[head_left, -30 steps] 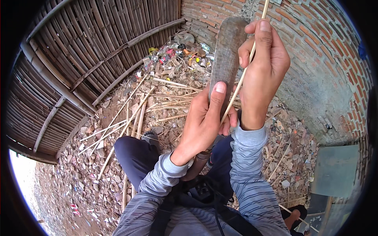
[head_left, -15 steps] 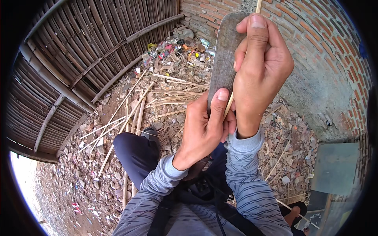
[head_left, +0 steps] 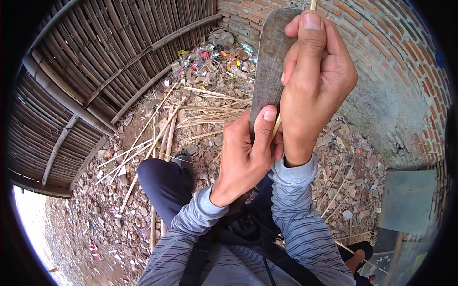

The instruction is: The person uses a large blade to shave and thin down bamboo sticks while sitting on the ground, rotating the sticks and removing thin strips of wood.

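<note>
My left hand (head_left: 245, 152) is closed around the lower part of a broad grey knife blade (head_left: 269, 62), its thumb laid along the face. The knife stands nearly upright, and its handle is mostly hidden below my hand. A thin pale bamboo stick (head_left: 313, 5) runs along the blade's right side. My right hand (head_left: 317, 71) pinches this stick near its upper end between thumb and bent fingers, beside the blade's rounded top. Lower down, the stick passes by my left thumb, where its end is hidden.
Split bamboo strips (head_left: 210, 114) lie on stony, littered ground ahead. A bamboo-slat fence (head_left: 119, 52) stands at left, a brick wall (head_left: 381, 57) at right. A grey-green panel (head_left: 408, 200) leans at lower right, near another person's foot (head_left: 355, 262). My bent knee (head_left: 160, 183) is below.
The blade and both hands have shifted very slightly up and left in the picture. The grip of each hand looks the same.
</note>
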A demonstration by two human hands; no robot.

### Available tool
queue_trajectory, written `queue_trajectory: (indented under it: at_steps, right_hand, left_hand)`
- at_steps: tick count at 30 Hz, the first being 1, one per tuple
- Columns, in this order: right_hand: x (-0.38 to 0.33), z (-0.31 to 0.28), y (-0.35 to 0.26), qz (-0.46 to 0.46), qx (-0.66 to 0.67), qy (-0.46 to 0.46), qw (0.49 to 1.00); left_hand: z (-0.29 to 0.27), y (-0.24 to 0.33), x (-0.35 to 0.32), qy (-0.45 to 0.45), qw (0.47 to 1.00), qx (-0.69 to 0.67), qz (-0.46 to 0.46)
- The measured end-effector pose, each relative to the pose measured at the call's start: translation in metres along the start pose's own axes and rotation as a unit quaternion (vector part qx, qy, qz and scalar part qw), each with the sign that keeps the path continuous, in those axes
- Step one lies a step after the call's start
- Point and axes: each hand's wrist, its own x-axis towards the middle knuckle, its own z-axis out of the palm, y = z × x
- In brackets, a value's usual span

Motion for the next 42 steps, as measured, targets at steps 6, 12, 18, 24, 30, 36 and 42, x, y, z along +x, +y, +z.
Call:
queue_trajectory:
  at_steps: [6, 12, 18, 24, 30, 36, 42]
  right_hand:
    - [0.007, -0.010, 0.027, 0.045, 0.096, -0.058, 0.993]
    - [0.002, -0.031, 0.045, 0.073, 0.123, -0.158, 0.977]
    - [-0.046, -0.050, 0.098, 0.183, 0.069, -0.243, 0.950]
    - [-0.088, -0.057, 0.150, 0.298, 0.183, -0.293, 0.890]
    - [-0.126, -0.057, 0.179, 0.267, 0.160, -0.220, 0.924]
    - [-0.149, -0.056, 0.195, 0.314, 0.149, -0.172, 0.922]
    - [-0.196, -0.055, 0.233, 0.345, 0.162, -0.206, 0.901]
  left_hand:
    - [-0.005, -0.002, 0.007, -0.035, 0.995, -0.075, -0.047]
    - [-0.021, -0.038, 0.018, -0.067, 0.995, -0.064, -0.044]
    - [-0.049, -0.154, 0.027, -0.083, 0.994, -0.063, -0.038]
    - [-0.060, -0.222, 0.020, -0.146, 0.984, -0.070, -0.076]
    - [-0.065, -0.251, 0.016, -0.179, 0.967, -0.154, -0.100]
    - [-0.074, -0.268, 0.009, -0.162, 0.972, -0.110, -0.132]
    - [-0.101, -0.277, 0.016, -0.157, 0.976, 0.085, -0.128]
